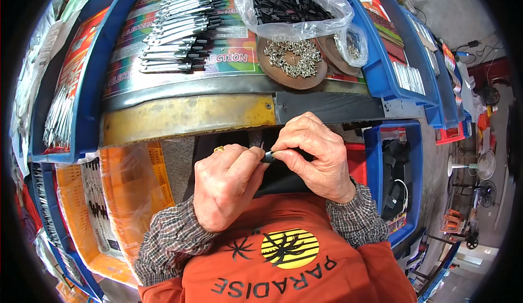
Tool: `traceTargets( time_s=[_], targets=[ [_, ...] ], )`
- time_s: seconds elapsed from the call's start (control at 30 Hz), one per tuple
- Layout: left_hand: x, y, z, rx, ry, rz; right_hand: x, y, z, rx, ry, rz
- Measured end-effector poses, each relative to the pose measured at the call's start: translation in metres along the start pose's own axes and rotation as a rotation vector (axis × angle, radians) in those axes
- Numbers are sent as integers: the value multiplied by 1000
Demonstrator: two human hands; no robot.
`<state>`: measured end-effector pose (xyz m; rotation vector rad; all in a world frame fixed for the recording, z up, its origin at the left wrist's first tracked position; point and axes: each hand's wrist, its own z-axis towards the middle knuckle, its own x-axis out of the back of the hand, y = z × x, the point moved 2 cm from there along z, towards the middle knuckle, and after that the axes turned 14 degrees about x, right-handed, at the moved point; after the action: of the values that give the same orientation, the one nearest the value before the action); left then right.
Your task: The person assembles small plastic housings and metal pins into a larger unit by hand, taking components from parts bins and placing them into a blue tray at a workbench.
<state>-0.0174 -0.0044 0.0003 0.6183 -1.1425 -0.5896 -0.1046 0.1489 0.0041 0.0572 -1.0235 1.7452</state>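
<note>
Close together in front of my lap, both hands meet at a small black, tube-like pen part (267,157). My left hand (224,180), with a ring on one finger, pinches one end of it. The thumb and fingers of my right hand (318,153) grip its other end. The fingers hide most of the part. Beyond the table edge lie rows of silver-and-black pens (177,31). An open clear bag holds many black pen pieces (289,6). Just in front of it, small metal pen tips (294,58) lie in a round brown dish (272,75).
A worn yellow-and-black table edge (190,119) runs ahead of my hands. Blue trays (87,90) stand left, another blue tray (381,58) right. An orange crate (131,178) sits low left, a blue bin (417,178) low right. A small bag (357,44) holds metal pieces.
</note>
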Motion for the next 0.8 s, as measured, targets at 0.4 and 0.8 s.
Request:
traceTargets(
  time_s=[0.4, 0.8],
  targets=[
    [-5, -2, -3, -102, 71, 86, -6, -10, -3, 130, -13, -253],
    [-7, -6, -8, -57, 39, 93, -14, -18, -16, 392, -182, -594]
  ],
)
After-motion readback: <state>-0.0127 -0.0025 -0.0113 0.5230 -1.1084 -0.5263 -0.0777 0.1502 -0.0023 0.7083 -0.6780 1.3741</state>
